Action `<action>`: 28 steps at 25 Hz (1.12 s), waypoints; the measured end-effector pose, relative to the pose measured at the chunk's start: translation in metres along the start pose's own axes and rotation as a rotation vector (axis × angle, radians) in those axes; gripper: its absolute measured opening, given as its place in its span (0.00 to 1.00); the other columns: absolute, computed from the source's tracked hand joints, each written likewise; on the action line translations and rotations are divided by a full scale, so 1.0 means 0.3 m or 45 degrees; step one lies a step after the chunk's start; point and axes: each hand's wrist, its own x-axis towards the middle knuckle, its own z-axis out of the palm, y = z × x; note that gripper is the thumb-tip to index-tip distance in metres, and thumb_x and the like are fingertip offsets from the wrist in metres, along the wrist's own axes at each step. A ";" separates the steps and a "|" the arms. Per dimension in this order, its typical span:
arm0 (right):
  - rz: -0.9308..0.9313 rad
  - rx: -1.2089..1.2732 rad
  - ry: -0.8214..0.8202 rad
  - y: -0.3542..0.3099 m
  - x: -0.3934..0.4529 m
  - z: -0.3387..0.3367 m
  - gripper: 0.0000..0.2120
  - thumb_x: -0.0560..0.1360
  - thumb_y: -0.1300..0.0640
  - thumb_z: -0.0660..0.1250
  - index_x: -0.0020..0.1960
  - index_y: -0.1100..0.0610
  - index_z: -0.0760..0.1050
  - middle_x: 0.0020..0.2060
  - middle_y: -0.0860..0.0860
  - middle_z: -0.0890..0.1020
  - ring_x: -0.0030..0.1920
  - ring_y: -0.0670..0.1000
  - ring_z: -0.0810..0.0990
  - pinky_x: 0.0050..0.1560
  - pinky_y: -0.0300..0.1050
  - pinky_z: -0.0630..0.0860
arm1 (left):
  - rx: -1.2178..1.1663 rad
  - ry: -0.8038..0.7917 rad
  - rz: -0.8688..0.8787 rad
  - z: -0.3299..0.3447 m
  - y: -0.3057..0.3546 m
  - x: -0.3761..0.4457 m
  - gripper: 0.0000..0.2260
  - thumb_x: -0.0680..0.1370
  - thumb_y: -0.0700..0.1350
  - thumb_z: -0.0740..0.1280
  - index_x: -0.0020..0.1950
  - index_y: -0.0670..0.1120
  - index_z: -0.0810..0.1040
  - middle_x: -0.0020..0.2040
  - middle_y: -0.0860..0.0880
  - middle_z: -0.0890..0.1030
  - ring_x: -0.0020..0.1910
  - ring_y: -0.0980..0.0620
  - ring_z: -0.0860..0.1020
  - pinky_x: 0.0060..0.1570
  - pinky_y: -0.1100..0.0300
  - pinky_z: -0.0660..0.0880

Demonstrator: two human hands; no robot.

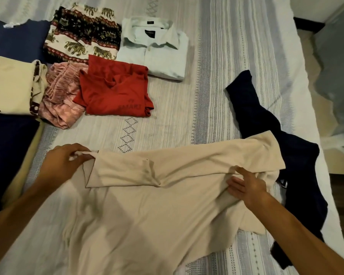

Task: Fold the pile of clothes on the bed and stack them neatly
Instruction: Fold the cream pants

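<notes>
A beige long-sleeved top (147, 211) lies spread on the bed (216, 80) in front of me, one sleeve folded across its chest. My left hand (64, 161) pinches the cuff end of that sleeve at the left. My right hand (246, 185) grips bunched beige fabric at the right shoulder. A dark navy garment (266, 124) lies unfolded partly under the beige top at the right. Folded pieces sit further back: a red T-shirt (115, 90), a pale blue collared shirt (157, 48), an elephant-print cloth (81, 34), a pink ruched piece (62, 98) and a cream garment (10, 84).
A dark blue cloth (16, 38) lies at the far left, and more dark blue fabric (8, 155) beside a tan edge covers the left side. The bed's right edge drops to a floor with a grey shape (336, 76) and a white object (338, 143).
</notes>
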 end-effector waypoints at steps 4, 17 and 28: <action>-0.219 0.129 0.309 0.041 0.037 0.014 0.06 0.70 0.56 0.79 0.44 0.54 0.83 0.48 0.62 0.86 0.38 0.54 0.80 0.43 0.51 0.84 | -0.141 -0.012 -0.286 -0.057 -0.023 -0.003 0.05 0.79 0.51 0.74 0.53 0.51 0.84 0.50 0.50 0.86 0.46 0.48 0.82 0.42 0.69 0.73; -0.326 0.219 0.120 -0.134 0.078 -0.174 0.10 0.76 0.55 0.76 0.49 0.60 0.80 0.35 0.55 0.82 0.28 0.50 0.81 0.31 0.41 0.81 | 0.778 -0.097 1.014 0.483 0.562 -0.117 0.11 0.74 0.46 0.67 0.55 0.48 0.81 0.50 0.48 0.82 0.48 0.44 0.79 0.54 0.47 0.73; -1.811 -2.110 -0.599 0.319 -0.029 -0.591 0.24 0.75 0.37 0.67 0.63 0.52 0.74 0.60 0.53 0.76 0.58 0.56 0.77 0.57 0.58 0.73 | 0.503 -0.374 0.811 0.502 0.430 -0.615 0.21 0.75 0.64 0.66 0.60 0.51 0.81 0.59 0.51 0.81 0.56 0.47 0.80 0.60 0.52 0.70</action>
